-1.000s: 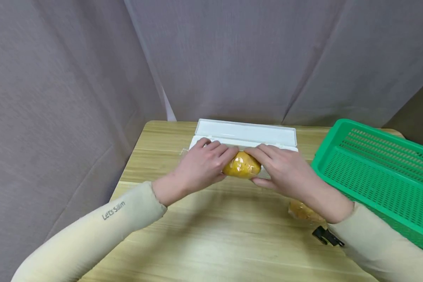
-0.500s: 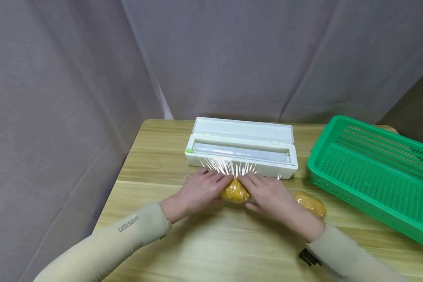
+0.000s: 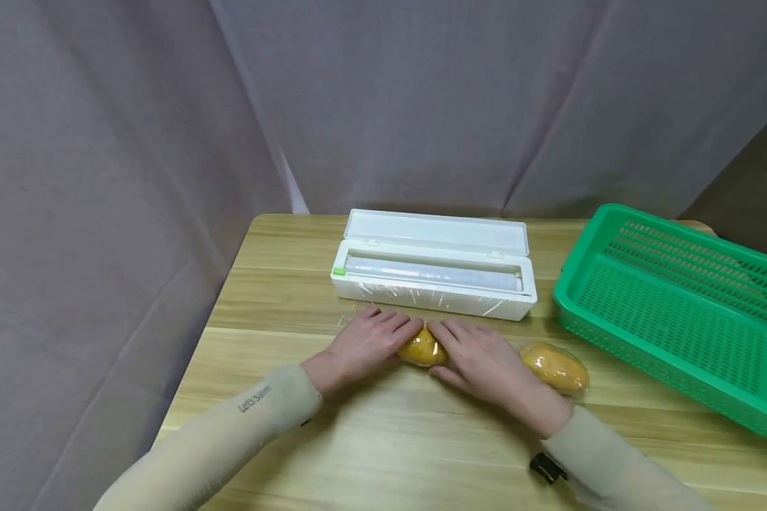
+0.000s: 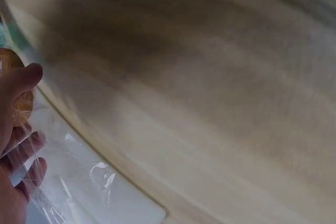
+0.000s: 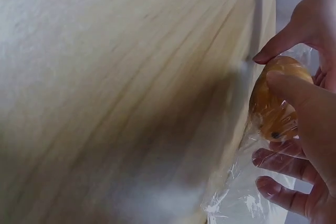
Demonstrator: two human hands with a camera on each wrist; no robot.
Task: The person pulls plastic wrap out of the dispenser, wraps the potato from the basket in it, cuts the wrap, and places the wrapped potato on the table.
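In the head view a yellow-orange mango (image 3: 420, 349), wrapped in shiny cling film, lies between both hands in front of the white box. My left hand (image 3: 369, 342) grips it from the left, thumb against its side in the left wrist view. On the other side my right hand (image 3: 479, 362) holds it, and the right wrist view shows the thumb pressed on the mango (image 5: 278, 108). Clear cling film (image 5: 239, 187) stretches from the mango beneath the fingers toward the box. Behind stands the open white cling film box (image 3: 434, 301), a film roll (image 3: 431, 273) inside it.
A second wrapped mango (image 3: 556, 367) lies right of my right forearm. The green plastic basket (image 3: 575, 312) stands at the right of the wooden table (image 3: 281, 284). The raised box lid (image 3: 434, 231) leans back near the grey curtain (image 3: 396, 106).
Both hands have drawn the mango from over the box toward me and down near the tabletop. The box and its roll have come into view, and the stretched film has lowered.
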